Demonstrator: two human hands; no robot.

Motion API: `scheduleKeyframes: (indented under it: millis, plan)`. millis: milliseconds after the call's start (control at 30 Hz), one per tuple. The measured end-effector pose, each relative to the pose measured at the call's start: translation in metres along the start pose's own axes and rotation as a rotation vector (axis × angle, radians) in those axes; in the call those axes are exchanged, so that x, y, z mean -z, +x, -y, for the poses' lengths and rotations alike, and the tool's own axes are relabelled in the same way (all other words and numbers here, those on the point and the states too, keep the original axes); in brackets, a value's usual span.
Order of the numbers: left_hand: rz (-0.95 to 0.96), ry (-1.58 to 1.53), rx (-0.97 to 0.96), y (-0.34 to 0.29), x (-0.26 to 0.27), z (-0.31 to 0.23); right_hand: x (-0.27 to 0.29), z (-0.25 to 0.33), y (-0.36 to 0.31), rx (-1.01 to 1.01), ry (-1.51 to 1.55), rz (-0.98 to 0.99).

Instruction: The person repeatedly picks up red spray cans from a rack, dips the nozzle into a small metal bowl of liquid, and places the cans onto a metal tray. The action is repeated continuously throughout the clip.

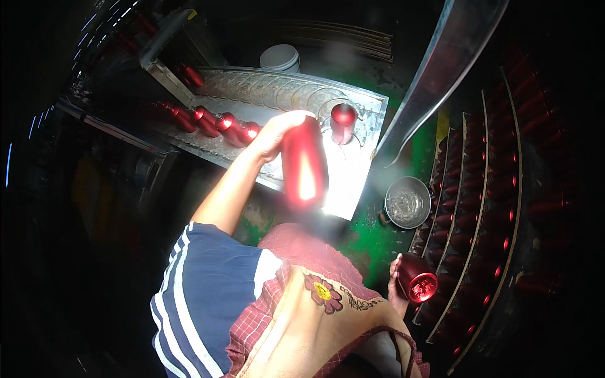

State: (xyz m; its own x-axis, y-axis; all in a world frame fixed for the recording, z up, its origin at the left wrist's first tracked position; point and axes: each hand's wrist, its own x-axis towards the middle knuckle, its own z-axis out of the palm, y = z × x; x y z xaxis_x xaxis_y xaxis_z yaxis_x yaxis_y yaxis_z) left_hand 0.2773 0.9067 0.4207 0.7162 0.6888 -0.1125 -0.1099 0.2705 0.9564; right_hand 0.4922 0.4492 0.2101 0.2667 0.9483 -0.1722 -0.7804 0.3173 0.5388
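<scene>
My left hand [285, 133] reaches out over the bright end of a metal conveyor [364, 165], its fingers wrapped round the upper part of a shiny red metal bottle [302, 165]. That bottle is held up close, slightly blurred, with a white glare on its side. At lower right, my right hand [395, 285] is closed round a second red bottle [416, 279], whose round base faces up. On the conveyor's end, just right of my left hand, stands another red bottle [343, 124]. Several red bottles [213, 123] line up on the conveyor to the left.
Racks [484, 183] with rows of red bottles curve along the right side. A grey metal pot [408, 203] stands near them, above a green floor [372, 242]. A metal post [441, 69] slants across the upper right. Behind the conveyor is a white bucket [280, 58].
</scene>
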Motion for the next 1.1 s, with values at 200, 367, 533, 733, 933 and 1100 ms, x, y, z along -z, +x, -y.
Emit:
scheduleKeyframes:
  millis: [200, 367, 533, 733, 933, 1100]
  plan:
    - [-0.465, 0.692, -0.447, 0.068, 0.135, -0.09, -0.021, -0.043, 0.073, 0.139, -0.567, 0.177]
    - [-0.549, 1.112, -0.59, 0.191, 0.232, -0.03, -0.085, -0.154, 0.173, 0.439, -0.976, 0.007]
    - [-0.448, 1.181, -0.396, 0.256, 0.279, 0.026, -0.141, -0.268, 0.298, 0.935, -1.491, 0.017]
    - [-0.408, 1.081, -0.592, 0.218, 0.311, -0.015, -0.095, -0.345, 0.495, 1.108, -2.415, 0.477]
    - [-0.77, 0.724, -0.534, 0.041, 0.357, -0.06, -0.002, -0.362, 0.634, 0.771, -2.682, 0.588]
    - [-1.074, 0.911, -0.263, -0.062, 0.371, -0.047, 0.008, -0.365, 0.666, 0.578, -2.927, 0.447]
